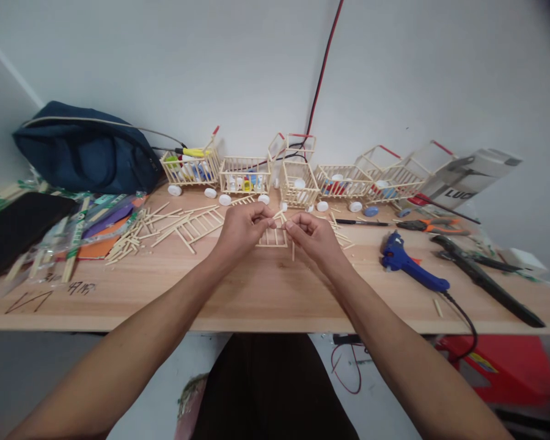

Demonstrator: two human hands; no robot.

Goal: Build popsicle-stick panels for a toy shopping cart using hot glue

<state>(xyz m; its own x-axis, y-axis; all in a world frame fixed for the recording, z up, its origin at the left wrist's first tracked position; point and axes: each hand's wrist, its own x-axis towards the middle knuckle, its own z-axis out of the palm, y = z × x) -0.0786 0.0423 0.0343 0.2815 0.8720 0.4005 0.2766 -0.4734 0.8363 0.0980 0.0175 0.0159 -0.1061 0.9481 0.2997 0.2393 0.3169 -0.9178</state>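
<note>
My left hand and my right hand meet over the middle of the table, both pinching thin wooden sticks that come together at an angle between the fingertips. Whether the sticks are joined there, I cannot tell. Just below and behind the fingers is a ladder-like stick frame, partly hidden by my hands. Another stick points down beside my right fingers. To the left of my left hand lie a flat stick frame and a pile of loose sticks.
Several small stick-built carts with white wheels line the wall. A blue glue gun, orange-handled pliers and a black-handled cutting tool lie right. A blue bag and black phone-like slab are left.
</note>
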